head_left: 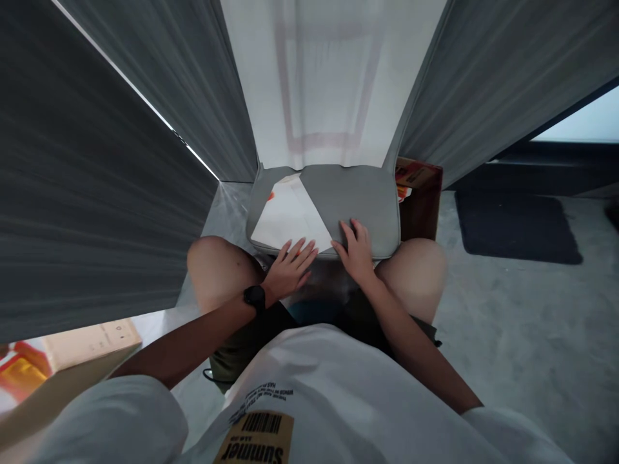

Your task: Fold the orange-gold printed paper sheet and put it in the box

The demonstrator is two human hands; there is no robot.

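I sit with my knees apart before a low grey cushioned stool [358, 193]. A white paper envelope [290, 216] lies on the stool's left half. My left hand [289, 269], with a black watch on its wrist, rests flat at the stool's near edge, its stretched fingers touching the envelope's near corner. My right hand [356, 248] lies palm down on the grey cushion just right of the envelope, fingers spread and holding nothing.
Grey curtains [97, 167] hang at left and right, with a white sheer curtain [329, 84] between them behind the stool. A brown cardboard box [420, 193] stands right of the stool. A dark mat [515, 225] lies on the grey floor. Boxes [87, 345] sit at lower left.
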